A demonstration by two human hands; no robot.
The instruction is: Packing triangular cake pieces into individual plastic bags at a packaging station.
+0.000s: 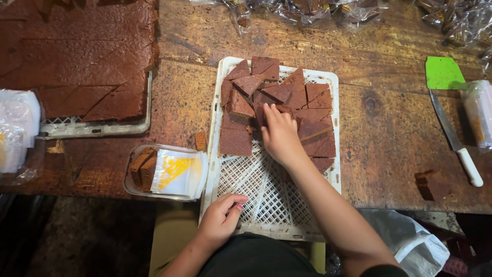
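Dozens of brown cake slices [279, 95] heaped at the far end of a white lattice tray [256, 179]. Right hand [279, 134] flat on the pile, fingers spread, gripping nothing clearly. Left hand [221, 218] loosely curled on the tray's near edge. Slices look soft, crumbly, light; lift by the edges.

My right hand [280, 134] rests on the cake pieces [277, 105] piled at the far end of the tray [266, 200]; my left hand [221, 219] touches its near edge. Left of the tray sits a small box [166, 172] holding pieces, with a cake slab [77, 56] far left. A knife [453, 138] lies right.
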